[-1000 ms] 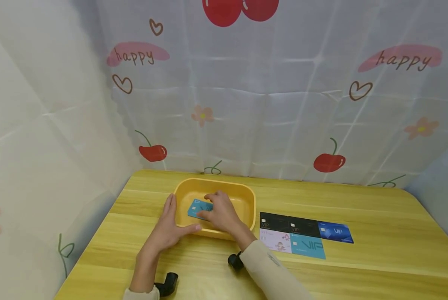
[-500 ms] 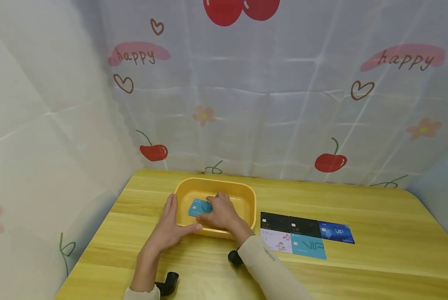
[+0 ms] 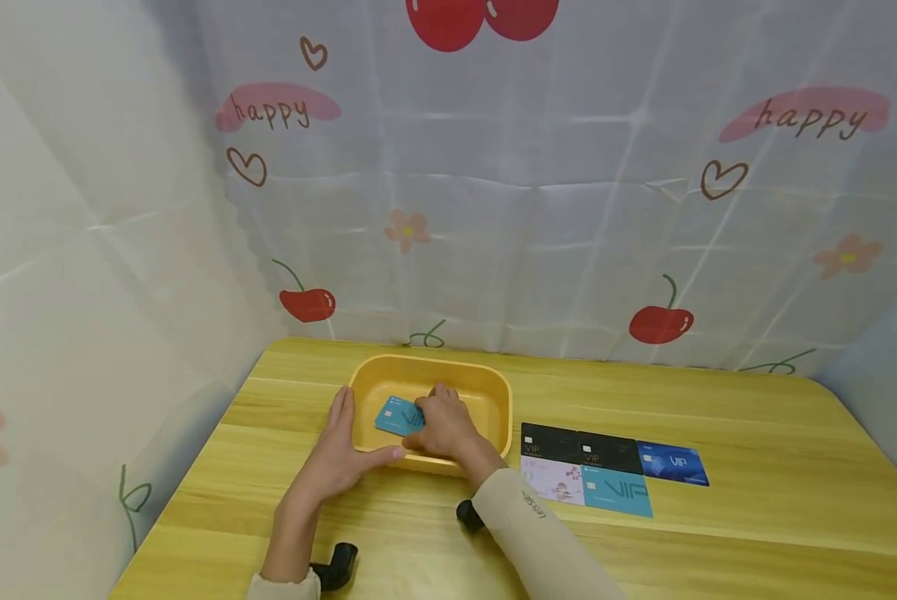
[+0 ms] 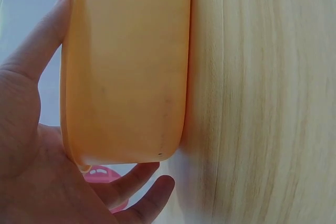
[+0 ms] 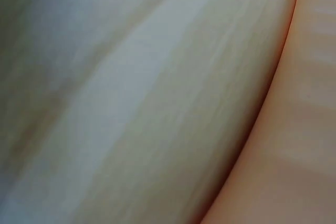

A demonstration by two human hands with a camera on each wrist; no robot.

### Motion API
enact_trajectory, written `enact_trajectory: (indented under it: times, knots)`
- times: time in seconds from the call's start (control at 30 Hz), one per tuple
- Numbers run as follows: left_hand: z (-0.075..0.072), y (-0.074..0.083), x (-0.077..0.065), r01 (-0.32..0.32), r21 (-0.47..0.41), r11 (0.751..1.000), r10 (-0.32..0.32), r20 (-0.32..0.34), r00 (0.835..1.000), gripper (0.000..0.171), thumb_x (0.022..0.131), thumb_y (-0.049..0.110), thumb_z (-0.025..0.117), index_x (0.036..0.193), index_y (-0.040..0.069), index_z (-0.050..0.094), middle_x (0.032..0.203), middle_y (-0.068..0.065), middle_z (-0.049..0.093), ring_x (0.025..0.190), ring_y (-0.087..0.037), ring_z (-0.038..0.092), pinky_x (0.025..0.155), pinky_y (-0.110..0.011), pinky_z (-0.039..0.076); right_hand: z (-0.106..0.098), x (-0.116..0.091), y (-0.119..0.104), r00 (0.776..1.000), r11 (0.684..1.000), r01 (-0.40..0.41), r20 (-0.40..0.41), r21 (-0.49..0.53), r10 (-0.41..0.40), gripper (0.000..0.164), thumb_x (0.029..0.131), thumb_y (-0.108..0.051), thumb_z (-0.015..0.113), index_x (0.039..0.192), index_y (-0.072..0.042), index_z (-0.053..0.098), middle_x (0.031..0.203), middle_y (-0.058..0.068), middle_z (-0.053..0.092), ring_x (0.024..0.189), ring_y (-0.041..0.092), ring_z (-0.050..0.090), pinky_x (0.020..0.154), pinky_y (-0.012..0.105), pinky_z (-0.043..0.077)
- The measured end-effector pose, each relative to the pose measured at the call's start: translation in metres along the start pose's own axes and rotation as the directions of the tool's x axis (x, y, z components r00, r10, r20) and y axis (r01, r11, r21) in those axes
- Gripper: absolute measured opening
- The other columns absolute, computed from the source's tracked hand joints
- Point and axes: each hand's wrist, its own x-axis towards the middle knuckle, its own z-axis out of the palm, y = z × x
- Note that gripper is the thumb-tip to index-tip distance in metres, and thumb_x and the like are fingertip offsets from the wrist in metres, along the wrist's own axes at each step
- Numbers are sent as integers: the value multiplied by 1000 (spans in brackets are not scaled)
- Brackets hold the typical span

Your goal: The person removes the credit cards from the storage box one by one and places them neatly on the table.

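A teal VIP card [image 3: 399, 415] lies at the left inside a yellow plastic bin [image 3: 486, 377]. My right hand [image 3: 445, 427] reaches into the bin and grips this card at its right end, thumb on the near edge and fingers at the far edge. The hand's back hides that end of the card. My left hand [image 3: 333, 454] holds the bin's near left corner, its thumb along the front rim and its fingers along the left side. In the left wrist view the left hand [image 4: 39, 145] cups the bin's outer wall [image 4: 128, 72].
Right of the bin, cards lie edge to edge in two rows: two black cards [image 3: 549, 443], a blue card [image 3: 672, 463], a pink card [image 3: 552, 482] and another teal card [image 3: 617, 491]. A printed curtain [image 3: 523, 208] hangs behind the wooden table [image 3: 779, 467].
My right hand's thumb and index finger have shifted slightly right and drawn in at the teal card's right end. The left hand and the bin have stayed in place.
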Motion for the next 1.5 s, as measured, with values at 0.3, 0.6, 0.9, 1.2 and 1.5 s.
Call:
enact_trajectory:
  times: [0.3,0.6,0.9,1.2,1.5]
  knots:
    - [-1,1,0,-3,-8,1000,3,-3,1000,124,80,46,81,156,-1,-5,163,-18,-9,147,-40,7,115,-55,17,1,2,1,1000,1000,12,-26,-15,-12,52,82,-27,80,124,1,66,105,10,53,96,24,45,84,39,42]
    - [-1,-1,1,-9,3,1000,9,-3,1000,124,80,45,81,156,-2,-5,163,-19,-9,147,-40,8,115,-54,18,1,2,1,999,1000,22,-37,11,-22,50,80,-26,79,120,1,67,101,8,54,91,22,46,81,38,43]
    - [0,-1,1,-7,14,1000,7,-8,1000,124,80,45,81,156,-1,-5,163,-19,-8,147,-40,8,114,-54,18,0,1,0,998,999,22,-52,40,-20,50,81,-26,79,122,1,66,103,9,56,92,22,47,83,39,44]
    - [0,0,0,-2,8,1000,2,-5,1000,123,80,44,81,156,0,-5,163,-18,-8,147,-40,8,114,-55,18,0,-2,-1,998,998,21,-55,65,-18,49,87,-27,73,125,2,62,110,12,57,94,24,49,86,41,44]
    - [0,0,0,1,1,1000,-1,0,1000,123,80,44,81,157,0,-5,163,-18,-9,147,-40,7,115,-55,17,-1,-4,-1,998,996,17,-67,91,-11,47,86,-26,72,123,3,63,109,12,57,93,24,48,85,41,43]
